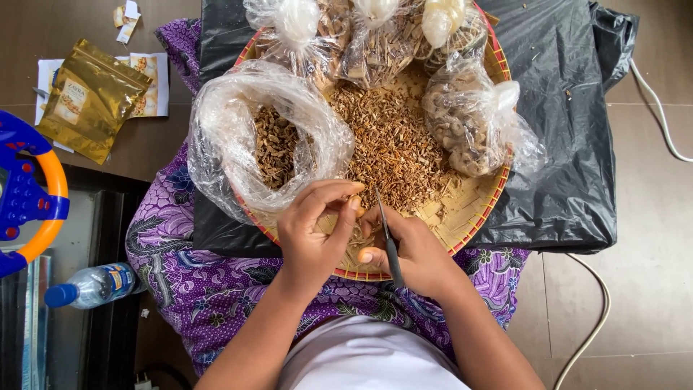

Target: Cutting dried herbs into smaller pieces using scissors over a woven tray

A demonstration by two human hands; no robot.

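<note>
From my head camera I look down at a round woven tray (469, 217) that sits on a black plastic sheet (563, 144) across my lap. My purple flowered cloth (216, 289) shows under it.

My left hand (314, 231) is closed to a pinch. Finger and thumb press on a tiny brown piece (358, 209) right at the near edge of the tray, so this grip is nearly shut. My right hand (411, 256) is curled tight around a thin dark blade tool (388, 242). Its tip points up at the little piece and almost meets it. I cannot tell if it touches.

I think I am trimming the dried bits one by one. The cut needs a steady pinch and a small careful push, with my fingers kept off the tip.

A heap of dried brown bits (393, 144) lies in the middle of the tray. An open clear bag (238, 137) with more bits stands just left of it. Tied clear bags (469, 123) sit at the far side. On the floor lie a gold pouch (90, 97), a water bottle (94, 285) and a blue and orange toy (29, 191).
</note>
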